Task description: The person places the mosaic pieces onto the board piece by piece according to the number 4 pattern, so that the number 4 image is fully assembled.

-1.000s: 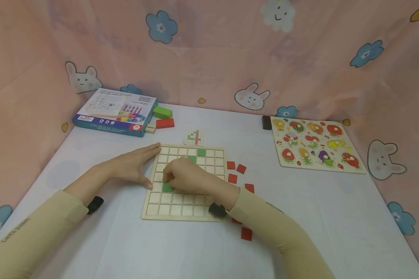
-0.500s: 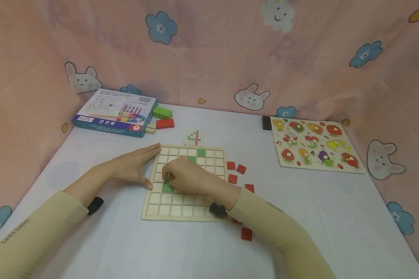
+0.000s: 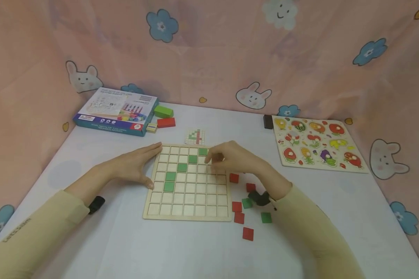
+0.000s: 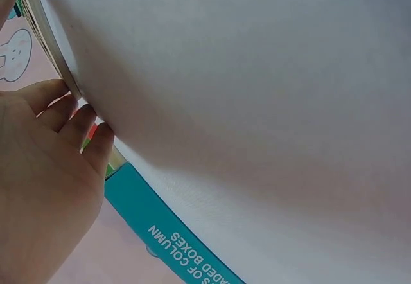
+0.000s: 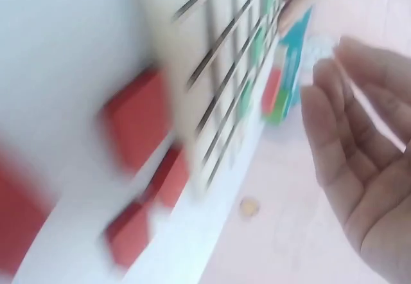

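Observation:
A wooden grid board (image 3: 188, 217) lies flat, with several green square tiles (image 3: 168, 186) set in its cells in a slanting line. My left hand (image 3: 128, 166) rests along the board's left edge, thumb and fingers spread; in the left wrist view its fingertips (image 4: 99, 139) touch the rim. Over the board's upper right side hovers my right hand (image 3: 235, 158), its fingers loosely bent, and the right wrist view shows nothing between them. Red square tiles (image 3: 248, 233) and a green tile (image 3: 266, 217) lie loose to the right of the board.
Behind the board lies a small pattern card (image 3: 195, 136). A boxed set (image 3: 116, 111), a green block (image 3: 163, 112) and a red block (image 3: 166, 123) stand at the back left. On the right are a fruit puzzle board (image 3: 317, 145) and a dark block (image 3: 268, 121).
My right hand has let go of a green tile, which now sits in a left-side cell, and has moved right and away. Loose green tiles have come into sight. The left hand stays put.

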Action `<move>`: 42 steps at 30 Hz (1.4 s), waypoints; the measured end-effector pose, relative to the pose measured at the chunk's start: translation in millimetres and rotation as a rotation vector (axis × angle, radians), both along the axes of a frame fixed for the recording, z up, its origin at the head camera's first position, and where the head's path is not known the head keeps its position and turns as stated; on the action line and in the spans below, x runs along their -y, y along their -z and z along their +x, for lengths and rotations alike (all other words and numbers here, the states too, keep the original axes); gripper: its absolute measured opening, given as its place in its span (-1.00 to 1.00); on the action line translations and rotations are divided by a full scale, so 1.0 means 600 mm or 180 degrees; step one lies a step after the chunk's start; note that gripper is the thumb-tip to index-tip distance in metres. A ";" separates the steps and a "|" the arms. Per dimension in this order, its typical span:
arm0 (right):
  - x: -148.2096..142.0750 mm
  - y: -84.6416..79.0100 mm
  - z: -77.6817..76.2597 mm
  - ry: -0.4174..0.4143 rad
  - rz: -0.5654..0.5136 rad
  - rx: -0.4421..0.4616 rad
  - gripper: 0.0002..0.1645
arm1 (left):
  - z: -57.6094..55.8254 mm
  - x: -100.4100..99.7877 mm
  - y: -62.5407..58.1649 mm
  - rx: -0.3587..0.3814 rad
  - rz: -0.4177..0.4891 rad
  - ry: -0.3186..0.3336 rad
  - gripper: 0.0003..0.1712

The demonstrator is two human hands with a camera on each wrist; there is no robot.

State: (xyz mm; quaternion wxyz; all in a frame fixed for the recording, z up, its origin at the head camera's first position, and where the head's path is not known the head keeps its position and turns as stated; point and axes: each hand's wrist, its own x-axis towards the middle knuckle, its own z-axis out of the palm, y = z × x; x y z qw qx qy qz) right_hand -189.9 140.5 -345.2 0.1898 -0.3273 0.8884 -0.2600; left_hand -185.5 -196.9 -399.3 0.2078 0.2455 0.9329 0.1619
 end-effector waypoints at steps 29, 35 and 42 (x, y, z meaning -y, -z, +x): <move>-0.159 0.054 0.051 -0.0622 0.0321 0.0890 -0.63 | -0.001 0.002 -0.001 0.0021 0.0024 -0.0006 0.57; -0.154 0.056 0.053 -0.0696 0.0450 0.0724 -0.66 | -0.001 0.002 -0.001 0.0011 0.0009 0.0010 0.58; -0.146 0.053 0.057 -0.0661 0.0539 0.0548 -0.70 | 0.000 0.005 0.001 -0.0016 0.0010 0.0023 0.58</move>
